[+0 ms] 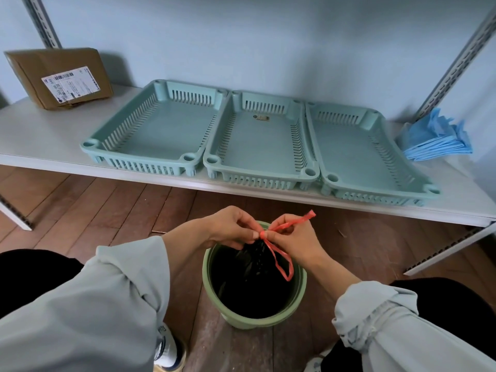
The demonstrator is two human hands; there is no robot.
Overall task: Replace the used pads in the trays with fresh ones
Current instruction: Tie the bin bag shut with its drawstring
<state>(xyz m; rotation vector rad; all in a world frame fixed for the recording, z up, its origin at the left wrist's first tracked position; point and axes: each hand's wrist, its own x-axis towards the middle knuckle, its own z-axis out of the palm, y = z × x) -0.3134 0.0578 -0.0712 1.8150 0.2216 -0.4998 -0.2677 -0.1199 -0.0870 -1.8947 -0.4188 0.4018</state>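
Both hands pinch the red drawstring point(279, 237) at the black bag point(252, 275): left hand point(230, 226), right hand point(292, 237). Blue pads point(434, 138) lie far right, well apart from the fingers.

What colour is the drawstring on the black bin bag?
Red-orange drawstring, clearest in the head view.

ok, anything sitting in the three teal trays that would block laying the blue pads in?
Mostly clear. The left teal slotted plastic tray and right one show bare floors. The middle tray has a small brownish item near its back wall. The stack of blue folded pads lies right of the trays.
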